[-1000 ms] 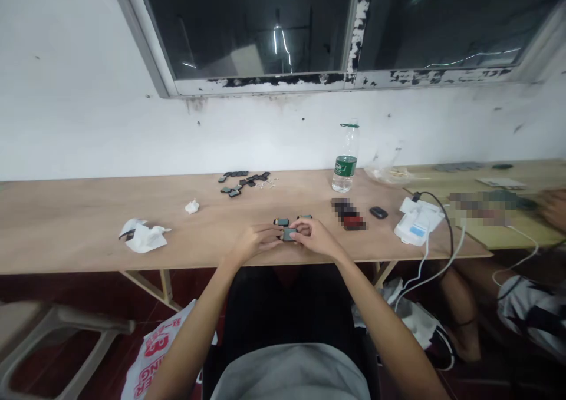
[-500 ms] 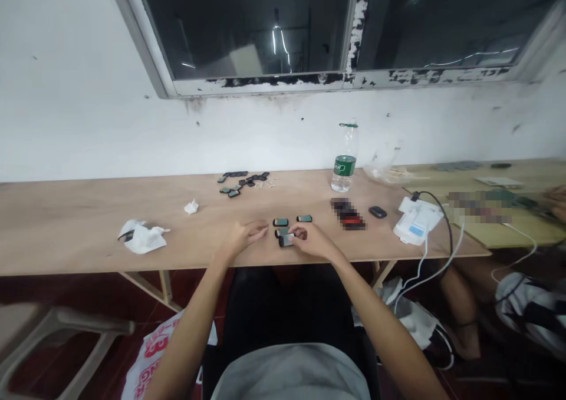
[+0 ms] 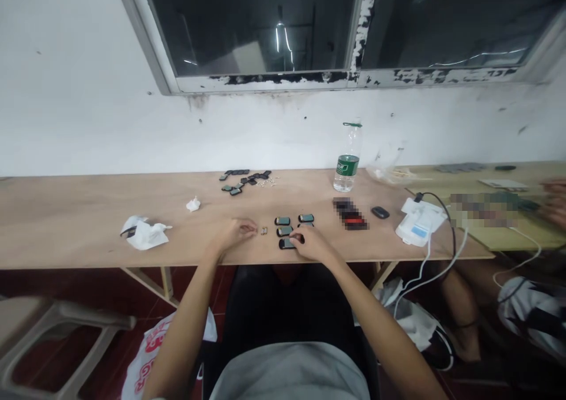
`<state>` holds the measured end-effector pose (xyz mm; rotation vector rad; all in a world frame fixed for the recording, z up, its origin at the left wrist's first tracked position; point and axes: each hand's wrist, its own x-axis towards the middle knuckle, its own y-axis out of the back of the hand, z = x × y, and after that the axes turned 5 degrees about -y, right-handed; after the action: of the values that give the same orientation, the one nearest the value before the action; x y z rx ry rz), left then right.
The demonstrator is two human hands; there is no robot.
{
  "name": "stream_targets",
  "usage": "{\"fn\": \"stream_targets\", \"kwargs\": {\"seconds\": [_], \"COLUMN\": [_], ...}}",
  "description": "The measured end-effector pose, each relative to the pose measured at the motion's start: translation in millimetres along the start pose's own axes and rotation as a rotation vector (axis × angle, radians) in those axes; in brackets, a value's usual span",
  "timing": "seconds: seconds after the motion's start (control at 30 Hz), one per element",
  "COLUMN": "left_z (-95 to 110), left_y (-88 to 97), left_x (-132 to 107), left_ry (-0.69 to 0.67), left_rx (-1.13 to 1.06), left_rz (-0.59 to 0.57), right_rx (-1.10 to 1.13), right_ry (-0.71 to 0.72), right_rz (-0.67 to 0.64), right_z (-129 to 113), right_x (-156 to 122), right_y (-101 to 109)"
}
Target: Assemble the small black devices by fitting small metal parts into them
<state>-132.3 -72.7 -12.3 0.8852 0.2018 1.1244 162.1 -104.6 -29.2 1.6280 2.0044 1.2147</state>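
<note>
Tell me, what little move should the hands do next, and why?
Probably the left hand should pinch up the small metal bits. They lie loose just past its fingertips, while the right hand rests its fingers on the nearest dark piece, as if steadying it. That is only a guess.

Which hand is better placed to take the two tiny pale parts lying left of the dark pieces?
Left, likely. The left hand lies just beside the tiny pale parts, fingertips toward them; the right hand is touching the nearest dark piece.
</note>
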Motion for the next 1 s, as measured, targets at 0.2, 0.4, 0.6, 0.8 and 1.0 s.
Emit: {"fn": "stream_targets", "kwargs": {"seconds": [0.2, 0.4, 0.6, 0.8, 1.0], "left_z": [-5, -8, -8, -6, -9], "left_y": [-6.6, -11.6, -6.9, -7.5, -9.4], "left_x": [2, 4, 3, 2, 2], "left_ry": [-0.003, -0.01, 0.008, -0.045, -0.037], "left_rx": [0.019, 0.0, 0.002, 0.025, 0.049], "left_rz": [-0.012, 0.0, 0.005, -0.019, -0.032], "right_rx": [0.036, -0.021, -0.145, -0.128, -0.136], "right_ry": [0.054, 0.103, 0.148, 0.159, 0.118], "right_rz": [0.077, 0.083, 0.014, 0.031, 0.032], "right_z": [0, 1, 12, 13, 11], "right_x": [1, 2, 2, 3, 4], "right_y": [1, -1, -7, -10, -9]}}
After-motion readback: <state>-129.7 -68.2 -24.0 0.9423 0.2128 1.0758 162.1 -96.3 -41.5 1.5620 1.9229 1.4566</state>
